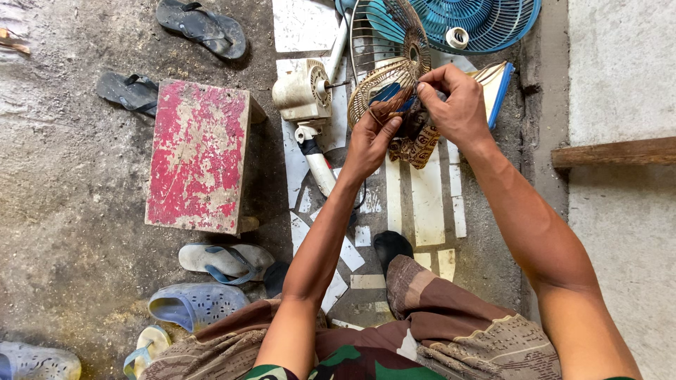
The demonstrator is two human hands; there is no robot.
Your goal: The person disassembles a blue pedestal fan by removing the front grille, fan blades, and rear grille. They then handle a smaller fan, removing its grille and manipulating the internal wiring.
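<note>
Presently both hands are raised over the floor at a rusty wire fan guard (384, 77), which is held tilted on edge above the white fan motor (304, 90) and its stand. The left hand (371, 141) has its fingers curled against the guard's lower rim, closed on it as far as I can judge; the right hand (454, 102) pinches thumb and forefinger together at the rim, on what may be a clip or a wire, too small to identify. Risks noted: the corroded wires could cut or snag a fingertip if the pinch slips, and the guard, gripped only at one edge, could swing or drop onto the motor shaft below. The patterned object (417, 144) under the hands is largely covered and I cannot say what it is. The blue fan guard (486, 24) is cut off at the top edge. The red stool (198, 155) and loose sandals (225, 260) stand well apart, to the left.
</note>
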